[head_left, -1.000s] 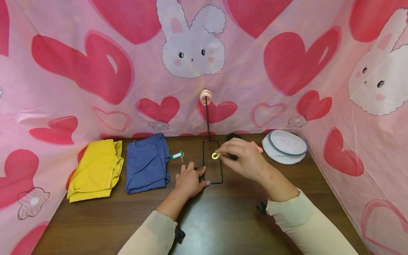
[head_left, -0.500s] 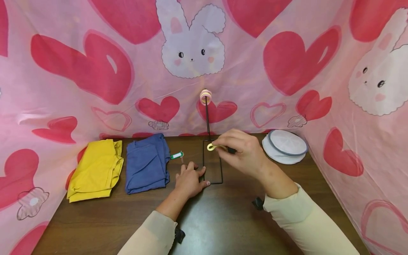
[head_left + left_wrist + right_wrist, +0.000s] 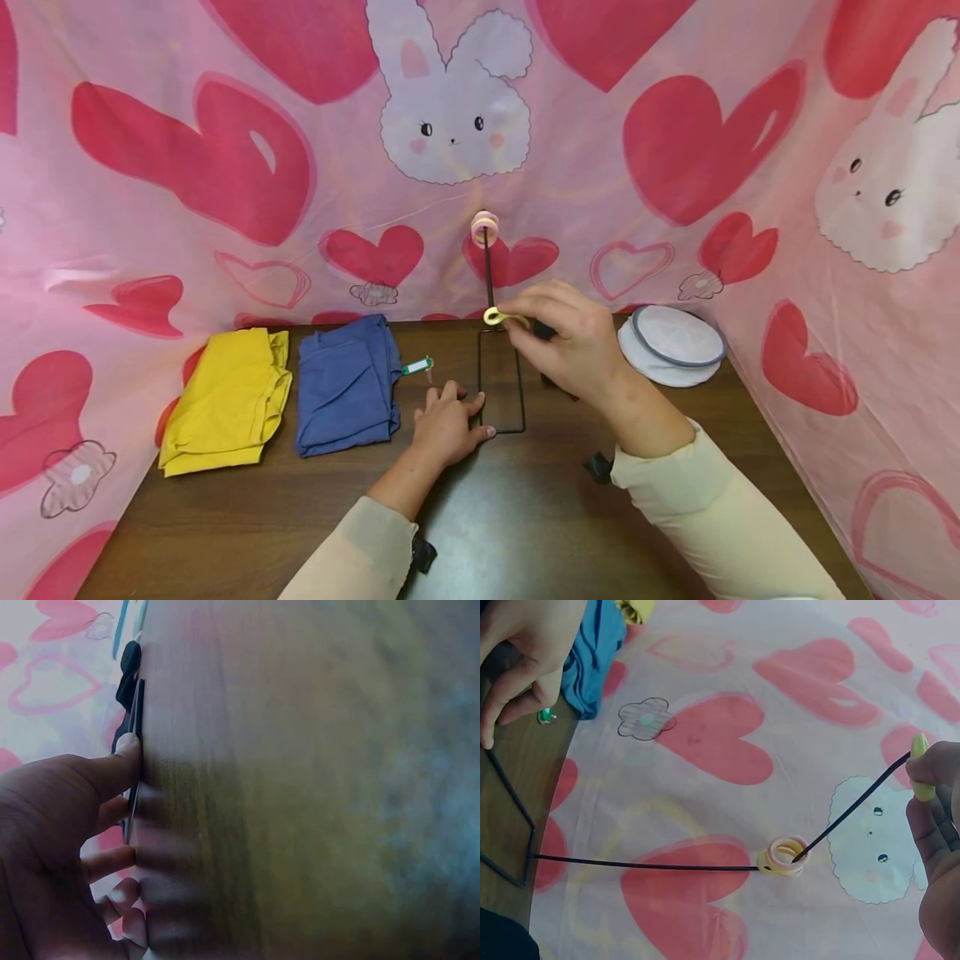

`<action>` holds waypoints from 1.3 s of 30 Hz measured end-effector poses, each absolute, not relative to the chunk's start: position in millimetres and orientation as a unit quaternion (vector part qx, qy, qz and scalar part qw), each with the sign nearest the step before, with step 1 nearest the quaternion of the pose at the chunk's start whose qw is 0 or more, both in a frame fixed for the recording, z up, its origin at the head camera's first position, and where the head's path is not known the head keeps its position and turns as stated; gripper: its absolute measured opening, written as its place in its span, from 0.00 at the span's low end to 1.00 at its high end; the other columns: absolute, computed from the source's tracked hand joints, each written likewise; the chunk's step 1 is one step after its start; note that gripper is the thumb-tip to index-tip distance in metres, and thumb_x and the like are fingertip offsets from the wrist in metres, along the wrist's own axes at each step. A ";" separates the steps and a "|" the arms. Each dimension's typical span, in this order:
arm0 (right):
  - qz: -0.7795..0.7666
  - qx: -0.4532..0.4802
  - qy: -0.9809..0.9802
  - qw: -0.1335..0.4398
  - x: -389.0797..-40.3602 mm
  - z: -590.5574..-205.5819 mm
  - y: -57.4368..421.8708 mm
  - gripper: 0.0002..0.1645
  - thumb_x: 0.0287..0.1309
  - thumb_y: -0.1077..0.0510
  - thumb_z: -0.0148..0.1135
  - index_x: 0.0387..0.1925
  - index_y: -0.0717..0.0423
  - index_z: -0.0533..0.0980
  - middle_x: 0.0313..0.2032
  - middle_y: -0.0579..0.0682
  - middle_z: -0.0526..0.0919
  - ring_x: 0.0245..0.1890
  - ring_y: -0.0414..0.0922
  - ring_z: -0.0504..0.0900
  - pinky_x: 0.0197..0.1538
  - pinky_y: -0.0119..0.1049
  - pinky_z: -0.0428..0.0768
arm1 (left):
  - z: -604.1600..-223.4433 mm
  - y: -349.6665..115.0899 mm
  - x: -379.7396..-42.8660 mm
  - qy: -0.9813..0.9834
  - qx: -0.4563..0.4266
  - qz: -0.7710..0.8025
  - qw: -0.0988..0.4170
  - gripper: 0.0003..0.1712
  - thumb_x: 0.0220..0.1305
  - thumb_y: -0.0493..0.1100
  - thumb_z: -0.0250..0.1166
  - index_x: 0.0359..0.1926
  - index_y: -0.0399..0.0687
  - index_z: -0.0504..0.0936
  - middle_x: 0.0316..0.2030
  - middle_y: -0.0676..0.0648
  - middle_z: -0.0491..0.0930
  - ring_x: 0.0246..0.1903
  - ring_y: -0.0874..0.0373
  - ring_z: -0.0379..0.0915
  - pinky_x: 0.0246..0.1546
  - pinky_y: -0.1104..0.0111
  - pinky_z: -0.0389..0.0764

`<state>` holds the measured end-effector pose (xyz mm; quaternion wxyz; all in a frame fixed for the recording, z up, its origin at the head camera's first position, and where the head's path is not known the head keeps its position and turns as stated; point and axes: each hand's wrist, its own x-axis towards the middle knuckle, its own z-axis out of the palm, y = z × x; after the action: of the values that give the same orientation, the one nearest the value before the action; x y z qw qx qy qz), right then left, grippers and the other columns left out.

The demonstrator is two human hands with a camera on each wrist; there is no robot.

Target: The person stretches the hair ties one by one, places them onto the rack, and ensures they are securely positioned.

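Observation:
A black wire stand (image 3: 522,392) has a flat rectangular base and an upright rod bent at the top into an arm. Several pink and yellow rings (image 3: 782,855) sit at the bend. My right hand (image 3: 573,337) pinches a yellow ring (image 3: 492,317) between thumb and fingertips. In the right wrist view that yellow ring overlaps the arm's free end. My left hand (image 3: 447,427) rests at the left of the base with fingers spread. Its thumb presses the near left corner and its index finger touches the left bar, as the left wrist view shows from the side.
Folded yellow cloth (image 3: 225,400) and folded blue cloth (image 3: 347,387) lie to the left. Beside the blue one is a green key tag (image 3: 417,366). A white round fabric item with a grey rim (image 3: 671,346) lies back right. Dark items (image 3: 129,671) are partly hidden behind the right hand.
My right hand has carried the yellow ring left and up in the head view, from over the base to the foot of the rod there. The left hand has stayed put.

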<state>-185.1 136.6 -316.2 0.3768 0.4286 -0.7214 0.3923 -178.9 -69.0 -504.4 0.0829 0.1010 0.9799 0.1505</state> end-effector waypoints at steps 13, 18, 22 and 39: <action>0.378 0.407 -0.747 0.365 -202.0 -323.5 136.8 0.12 0.55 0.68 0.75 0.41 0.55 0.90 0.38 0.48 0.88 0.39 0.45 0.83 0.41 0.35 0.82 | -503.6 -69.3 -179.3 0.980 0.104 0.151 0.079 0.39 0.64 0.69 0.68 0.73 0.69 0.74 0.67 0.47 0.67 0.64 0.40 0.60 0.52 0.39 0.69; 0.390 0.399 -0.749 0.356 -209.8 -328.9 135.4 0.11 0.55 0.67 0.75 0.42 0.56 0.90 0.38 0.48 0.88 0.39 0.43 0.84 0.37 0.42 0.86 | -502.4 -69.3 -179.1 0.980 0.104 0.153 0.078 0.38 0.64 0.69 0.68 0.73 0.69 0.74 0.67 0.47 0.67 0.64 0.40 0.60 0.52 0.38 0.69; 0.395 0.390 -0.750 0.360 -216.2 -332.6 133.2 0.11 0.55 0.67 0.75 0.41 0.57 0.90 0.39 0.48 0.88 0.39 0.43 0.84 0.37 0.42 0.85 | -503.2 -69.3 -178.8 0.979 0.105 0.154 0.078 0.38 0.64 0.69 0.68 0.73 0.69 0.75 0.67 0.47 0.67 0.64 0.40 0.59 0.52 0.39 0.69; 0.382 0.338 -0.766 0.391 -248.8 -339.2 121.9 0.10 0.59 0.67 0.71 0.43 0.60 0.89 0.40 0.55 0.85 0.34 0.46 0.86 0.43 0.42 0.85 | -503.8 -69.6 -179.0 0.981 0.104 0.146 0.080 0.39 0.64 0.70 0.68 0.73 0.70 0.73 0.68 0.47 0.67 0.63 0.41 0.60 0.51 0.40 0.70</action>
<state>-248.8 121.9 -339.2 0.3911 0.3376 -0.7660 0.3824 -179.0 -69.6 -503.8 0.0802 0.1041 0.9805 0.1459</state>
